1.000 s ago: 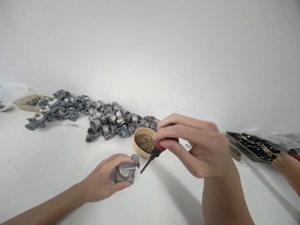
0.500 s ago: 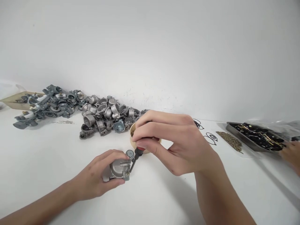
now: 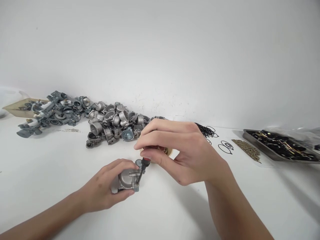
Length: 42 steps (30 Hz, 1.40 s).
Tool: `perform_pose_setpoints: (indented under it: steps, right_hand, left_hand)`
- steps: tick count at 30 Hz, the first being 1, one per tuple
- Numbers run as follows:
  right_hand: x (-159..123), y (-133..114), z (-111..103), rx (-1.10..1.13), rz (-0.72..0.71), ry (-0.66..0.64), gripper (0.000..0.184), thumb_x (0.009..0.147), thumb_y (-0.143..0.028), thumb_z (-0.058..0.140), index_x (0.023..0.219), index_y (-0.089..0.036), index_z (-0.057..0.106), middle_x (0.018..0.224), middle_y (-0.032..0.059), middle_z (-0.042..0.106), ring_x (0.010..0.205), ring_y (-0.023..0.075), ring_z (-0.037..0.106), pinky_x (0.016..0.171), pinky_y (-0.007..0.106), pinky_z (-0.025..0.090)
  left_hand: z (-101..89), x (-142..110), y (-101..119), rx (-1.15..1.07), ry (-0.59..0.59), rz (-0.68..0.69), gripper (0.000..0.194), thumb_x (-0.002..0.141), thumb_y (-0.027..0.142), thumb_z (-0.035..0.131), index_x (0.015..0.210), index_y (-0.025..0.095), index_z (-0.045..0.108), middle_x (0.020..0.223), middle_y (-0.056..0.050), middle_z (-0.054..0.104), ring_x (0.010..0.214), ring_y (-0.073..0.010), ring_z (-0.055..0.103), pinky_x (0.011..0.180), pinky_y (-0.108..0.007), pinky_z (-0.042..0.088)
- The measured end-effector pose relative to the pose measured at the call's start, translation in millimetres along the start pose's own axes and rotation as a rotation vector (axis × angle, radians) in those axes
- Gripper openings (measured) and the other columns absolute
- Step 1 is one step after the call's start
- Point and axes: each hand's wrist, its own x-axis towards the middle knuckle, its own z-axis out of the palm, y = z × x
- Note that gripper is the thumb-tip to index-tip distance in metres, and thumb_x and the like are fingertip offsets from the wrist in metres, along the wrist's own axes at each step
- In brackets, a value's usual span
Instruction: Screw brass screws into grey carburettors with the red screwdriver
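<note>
My left hand [image 3: 106,188] grips a small silver metal casting [image 3: 127,178] that rests on the white table. My right hand [image 3: 180,151] is closed round a screwdriver [image 3: 143,166] with a red handle and a black shaft. The shaft's tip touches the right front corner of the casting. A round tan bowl [image 3: 170,152] of brass screws stands just behind my right hand, mostly hidden by the fingers.
A heap of silver castings [image 3: 115,123] and a heap of darker grey ones [image 3: 53,111] lie at the back left. Black rubber rings [image 3: 225,146], loose brass screws [image 3: 246,150] and a metal tray [image 3: 272,155] of black parts sit to the right. A white wall stands behind.
My right hand moved left with the screwdriver and set its tip on the casting. Another person's hand at the right edge has left the view.
</note>
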Motion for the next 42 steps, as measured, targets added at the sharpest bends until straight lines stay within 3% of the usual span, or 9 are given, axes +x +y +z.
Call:
perform_pose_setpoints:
  steps: [7, 14, 19, 25, 31, 35, 37, 42]
  right_hand:
    - [-2.4, -2.5, -4.4, 0.120, -0.040, -0.062, 0.037, 0.095, -0.005, 0.049, 0.129, -0.012, 0.061, 0.090, 0.0025, 0.069, 0.079, 0.0105, 0.063, 0.071, 0.025, 0.054]
    - [0.3, 1.0, -2.0, 0.088, -0.037, -0.031, 0.024, 0.097, -0.016, 0.068, 0.121, -0.014, 0.068, 0.083, -0.0004, 0.071, 0.075, 0.0105, 0.059, 0.065, 0.023, 0.049]
    - [-1.1, -2.4, -4.1, 0.180, -0.044, -0.065, 0.048, 0.094, -0.003, 0.051, 0.140, -0.016, 0.059, 0.090, 0.0011, 0.073, 0.083, 0.0126, 0.065, 0.077, 0.028, 0.056]
    - [0.8, -2.1, -0.5, 0.142, -0.036, -0.017, 0.024, 0.098, -0.017, 0.066, 0.122, -0.019, 0.072, 0.090, 0.0013, 0.073, 0.079, 0.0097, 0.065, 0.074, 0.023, 0.056]
    - [1.0, -3.9, -2.3, 0.223, -0.072, -0.053, 0.040, 0.095, 0.000, 0.054, 0.131, -0.011, 0.066, 0.094, 0.0037, 0.074, 0.085, 0.0110, 0.068, 0.080, 0.026, 0.059]
    - [1.8, -1.8, 0.4, 0.163, -0.047, 0.001, 0.022, 0.097, -0.013, 0.068, 0.119, -0.017, 0.073, 0.095, 0.0029, 0.073, 0.080, 0.0088, 0.067, 0.073, 0.021, 0.057]
    - [1.8, -0.7, 1.3, 0.143, -0.049, 0.017, 0.022, 0.096, -0.018, 0.072, 0.118, -0.017, 0.074, 0.095, 0.0033, 0.071, 0.079, 0.0089, 0.066, 0.070, 0.020, 0.056]
    - [0.4, -2.4, -0.7, 0.229, -0.082, -0.042, 0.037, 0.097, -0.003, 0.054, 0.130, -0.013, 0.066, 0.096, 0.0041, 0.073, 0.086, 0.0110, 0.069, 0.081, 0.027, 0.060]
  left_hand:
    - [1.3, -0.3, -2.0, 0.003, 0.023, 0.039, 0.052, 0.096, 0.021, 0.068, 0.141, 0.033, 0.046, 0.131, -0.005, 0.066, 0.115, -0.0246, 0.067, 0.099, -0.037, 0.056]
    - [4.1, -2.8, -3.5, 0.056, 0.079, 0.047, 0.052, 0.094, 0.024, 0.070, 0.140, 0.032, 0.049, 0.135, -0.007, 0.067, 0.120, -0.0278, 0.067, 0.100, -0.039, 0.058]
    - [3.9, -2.5, -2.6, 0.023, 0.065, 0.039, 0.052, 0.094, 0.022, 0.069, 0.140, 0.032, 0.047, 0.141, -0.008, 0.065, 0.125, -0.0283, 0.065, 0.101, -0.040, 0.058]
    - [6.4, -3.5, -5.0, 0.022, 0.035, -0.018, 0.053, 0.091, 0.021, 0.072, 0.137, 0.031, 0.049, 0.133, -0.006, 0.067, 0.120, -0.0272, 0.066, 0.102, -0.041, 0.055]
    - [6.4, -1.6, -4.8, 0.017, 0.055, 0.009, 0.048, 0.093, 0.024, 0.069, 0.136, 0.030, 0.049, 0.133, -0.006, 0.068, 0.118, -0.0276, 0.067, 0.101, -0.043, 0.056]
    - [6.9, -1.5, -5.3, 0.065, 0.087, 0.028, 0.047, 0.090, 0.023, 0.071, 0.133, 0.030, 0.052, 0.123, -0.005, 0.071, 0.110, -0.0270, 0.070, 0.097, -0.041, 0.057]
    - [7.5, -1.9, -5.9, 0.090, 0.101, 0.035, 0.050, 0.089, 0.022, 0.072, 0.133, 0.031, 0.051, 0.125, -0.005, 0.070, 0.114, -0.0278, 0.069, 0.099, -0.041, 0.056]
    - [7.8, -1.2, -6.1, 0.033, 0.072, 0.028, 0.051, 0.090, 0.020, 0.071, 0.134, 0.031, 0.049, 0.131, -0.005, 0.069, 0.118, -0.0268, 0.066, 0.101, -0.041, 0.054]
